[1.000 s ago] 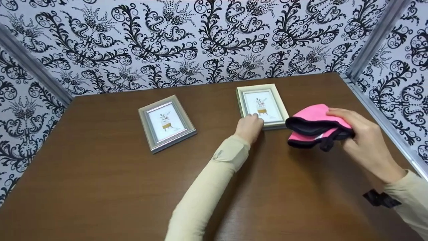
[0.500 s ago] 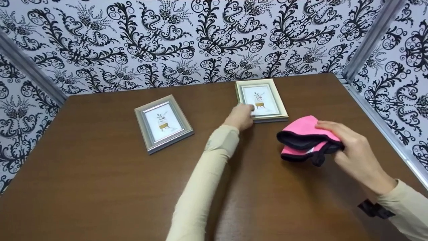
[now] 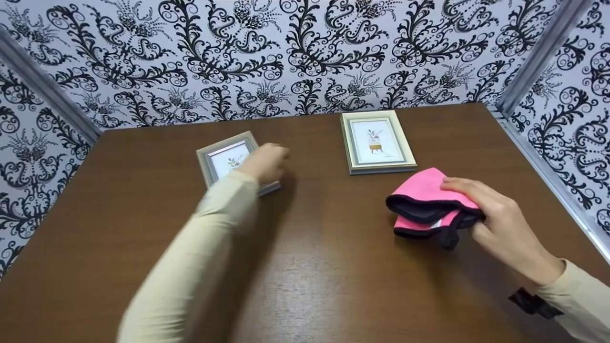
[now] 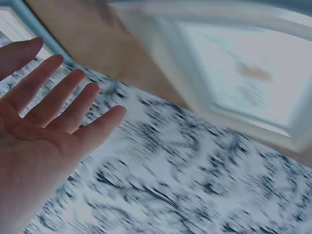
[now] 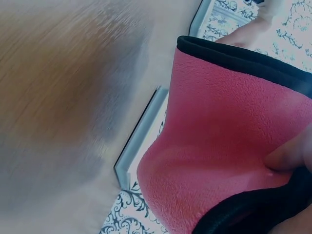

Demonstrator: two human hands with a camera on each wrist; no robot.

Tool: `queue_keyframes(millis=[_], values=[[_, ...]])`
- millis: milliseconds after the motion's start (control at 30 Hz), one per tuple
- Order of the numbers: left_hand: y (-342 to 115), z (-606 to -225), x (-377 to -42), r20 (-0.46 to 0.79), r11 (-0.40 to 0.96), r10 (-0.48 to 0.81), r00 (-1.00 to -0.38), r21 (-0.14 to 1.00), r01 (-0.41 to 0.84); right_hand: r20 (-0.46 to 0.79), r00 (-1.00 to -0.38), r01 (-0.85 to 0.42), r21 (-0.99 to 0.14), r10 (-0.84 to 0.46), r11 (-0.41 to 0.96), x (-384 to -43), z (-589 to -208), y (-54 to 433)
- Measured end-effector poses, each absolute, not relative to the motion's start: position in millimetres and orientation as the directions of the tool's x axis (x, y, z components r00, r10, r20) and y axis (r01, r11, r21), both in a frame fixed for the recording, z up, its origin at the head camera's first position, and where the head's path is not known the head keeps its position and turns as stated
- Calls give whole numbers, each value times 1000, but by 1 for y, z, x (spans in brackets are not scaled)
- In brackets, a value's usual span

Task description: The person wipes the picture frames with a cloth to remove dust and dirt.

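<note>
Pink cloth (image 3: pixel 431 188) in the right hand (image 3: pixel 505 231), left hand (image 3: pixel 264 162) over the silver-beige frame (image 3: pixel 207 164)

Nearest are the two pale sleeves: the right sleeve (image 3: pixel 579 293) enters at the lower right corner with a black piece (image 3: pixel 534 303) at its wrist, and the left sleeve (image 3: pixel 190 267) reaches up from the bottom edge. The right hand holds the folded pink cloth, its fingers closed on the near end, and the right wrist view shows a fingertip pressing into the soft pink face beside the black edging. The cloth is raised over the brown counter (image 3: pixel 310 267), a dark shadow below it, its black-trimmed folds gaping toward the left. Further off, the left hand is over the right part of the silver-beige frame and hides some of its print. The left wrist view shows the fingers (image 4: pixel 100 127) of that hand spread wide and almost straight, holding nothing; whether the hand touches the frame I cannot tell. That frame lies face up, turned at an angle. Well to its right, the cream frame (image 3: pixel 350 147) also lies face up, near the back, showing a sprig above a mustard-coloured pot on legs. The pink cloth is near its front right corner. Behind everything stands a white wall (image 3: pixel 329 57) patterned in black scrolls, with metal posts at the corners
</note>
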State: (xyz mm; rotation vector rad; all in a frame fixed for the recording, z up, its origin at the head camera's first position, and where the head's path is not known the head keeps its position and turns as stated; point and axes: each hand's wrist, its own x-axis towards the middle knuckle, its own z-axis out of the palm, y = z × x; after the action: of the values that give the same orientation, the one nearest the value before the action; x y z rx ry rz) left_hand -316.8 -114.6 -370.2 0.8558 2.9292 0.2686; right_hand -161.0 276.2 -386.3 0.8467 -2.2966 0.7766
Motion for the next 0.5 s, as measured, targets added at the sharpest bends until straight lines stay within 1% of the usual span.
queue_keyframes(millis=[167,300,500], values=[[-175,-375,-304,4,827,536,-844,196,526,668,-634,-718,-323,-389,617,-161,-386,270],[-215,-390,-291,40,818,530,-847,241,523,672,-625,-729,-320,-398,604,-162,-386,268],[-252,-411,-273,76,815,500,-863,295,498,676,-619,-737,-325,-400,593,-165,-386,266]])
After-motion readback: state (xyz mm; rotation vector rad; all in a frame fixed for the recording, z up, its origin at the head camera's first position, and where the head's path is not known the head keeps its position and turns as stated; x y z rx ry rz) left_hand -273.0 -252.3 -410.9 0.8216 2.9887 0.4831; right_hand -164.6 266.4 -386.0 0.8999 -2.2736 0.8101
